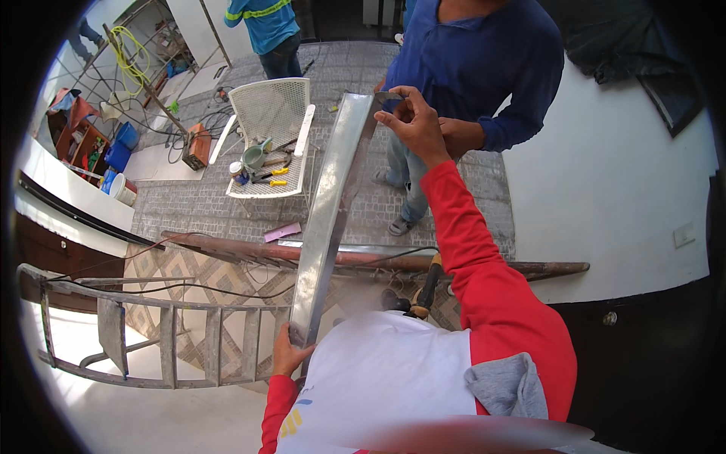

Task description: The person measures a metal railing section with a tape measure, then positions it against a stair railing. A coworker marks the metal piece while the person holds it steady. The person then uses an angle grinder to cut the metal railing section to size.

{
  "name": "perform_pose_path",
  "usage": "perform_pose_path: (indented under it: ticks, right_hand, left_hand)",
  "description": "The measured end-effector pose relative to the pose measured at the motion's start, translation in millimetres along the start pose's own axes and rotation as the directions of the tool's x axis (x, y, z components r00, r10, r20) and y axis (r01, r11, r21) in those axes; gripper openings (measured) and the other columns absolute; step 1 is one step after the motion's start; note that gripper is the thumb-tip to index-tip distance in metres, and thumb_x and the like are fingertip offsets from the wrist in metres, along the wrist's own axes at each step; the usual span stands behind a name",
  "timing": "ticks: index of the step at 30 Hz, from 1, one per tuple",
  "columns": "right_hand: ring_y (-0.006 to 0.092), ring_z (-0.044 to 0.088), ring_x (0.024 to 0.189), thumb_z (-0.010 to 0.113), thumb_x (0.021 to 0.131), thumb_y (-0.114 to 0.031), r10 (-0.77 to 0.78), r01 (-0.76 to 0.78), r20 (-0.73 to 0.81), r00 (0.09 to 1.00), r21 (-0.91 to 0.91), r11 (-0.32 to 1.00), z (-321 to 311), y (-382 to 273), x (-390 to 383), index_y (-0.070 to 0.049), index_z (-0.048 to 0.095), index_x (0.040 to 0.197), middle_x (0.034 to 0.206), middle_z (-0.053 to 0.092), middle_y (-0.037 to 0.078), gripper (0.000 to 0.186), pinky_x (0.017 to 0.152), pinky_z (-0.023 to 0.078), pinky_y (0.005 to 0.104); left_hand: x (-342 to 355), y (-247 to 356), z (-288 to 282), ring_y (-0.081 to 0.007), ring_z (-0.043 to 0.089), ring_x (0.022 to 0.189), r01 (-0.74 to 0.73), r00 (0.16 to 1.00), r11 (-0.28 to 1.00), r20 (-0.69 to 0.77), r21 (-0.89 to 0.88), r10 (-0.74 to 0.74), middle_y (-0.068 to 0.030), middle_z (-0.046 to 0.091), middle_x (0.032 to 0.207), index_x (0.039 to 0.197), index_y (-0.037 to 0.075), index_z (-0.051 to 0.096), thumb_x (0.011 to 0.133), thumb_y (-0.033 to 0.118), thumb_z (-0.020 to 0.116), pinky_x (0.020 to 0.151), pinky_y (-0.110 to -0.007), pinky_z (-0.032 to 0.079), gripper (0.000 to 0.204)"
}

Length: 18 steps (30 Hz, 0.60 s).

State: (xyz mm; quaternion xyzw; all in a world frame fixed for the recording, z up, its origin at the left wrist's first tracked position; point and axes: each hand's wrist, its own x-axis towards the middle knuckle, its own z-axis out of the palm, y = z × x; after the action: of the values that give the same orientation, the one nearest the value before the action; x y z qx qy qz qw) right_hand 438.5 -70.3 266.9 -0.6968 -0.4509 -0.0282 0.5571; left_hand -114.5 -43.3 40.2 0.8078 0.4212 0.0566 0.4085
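A long, shiny sheet-metal channel (327, 204) slants away from my body, its far end raised toward a co-worker. My left hand (290, 352) grips its near end, low by my white shirt. With arm stretched out, my right hand (417, 127) has its fingers closed at the far end, where a thin metal tab (389, 96) sticks out to the right. Whether that tab is part of the channel or a separate piece, I cannot tell. The co-worker's hand (461, 136) is just behind my right hand, partly hidden by it.
Beyond the channel stands a white mesh chair (268, 98) bearing a green cup (253, 157) and yellow-handled pliers (277, 174). A wooden ladder (168, 344) is at left. A brown wooden rail (522, 269) crosses the floor near a black-and-yellow power tool (428, 286). The co-worker in blue (469, 60) stands close ahead.
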Motion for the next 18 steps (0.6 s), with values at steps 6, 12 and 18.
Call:
perform_pose_path:
  ticks: [6,12,18]
  right_hand:
    - [0.0067,0.064,0.07,0.087,0.085,-0.031,0.035,-0.031,-0.037,0.999,0.113,0.993,7,9,-5,-0.003,0.051,0.13,0.086,0.067,0.003,0.063,0.059,0.052,0.0188]
    - [0.016,0.068,0.093,0.084,0.088,-0.024,0.186,-0.076,-0.222,0.957,0.427,0.901,32,34,-49,-0.004,0.028,0.152,0.133,0.056,0.015,0.087,0.074,0.059,0.0256]
    - [0.0283,0.052,0.131,0.08,0.09,-0.04,0.451,-0.587,0.377,0.809,0.555,0.59,115,17,-171,-0.002,0.02,0.16,0.147,0.045,0.02,0.1,0.104,0.05,0.0421]
  left_hand:
    - [-3,6,2,-0.0373,0.068,0.1,-0.02,1.0,1.0,-0.016,-0.016,0.02,-0.0217,0.068,0.108,0.131,-0.001,0.052,0.062,0.027,0.095,0.087,-0.043,0.054,0.086]
    - [-1,10,2,-0.0358,0.067,0.097,-0.028,1.0,1.0,-0.006,-0.012,0.028,-0.0192,0.068,0.106,0.13,0.0,0.053,0.061,0.025,0.095,0.086,-0.042,0.053,0.085]
    - [6,0,7,-0.0357,0.067,0.099,-0.034,0.998,0.999,-0.046,-0.036,0.032,-0.0202,0.068,0.106,0.131,0.0,0.052,0.06,0.025,0.096,0.088,-0.043,0.053,0.087]
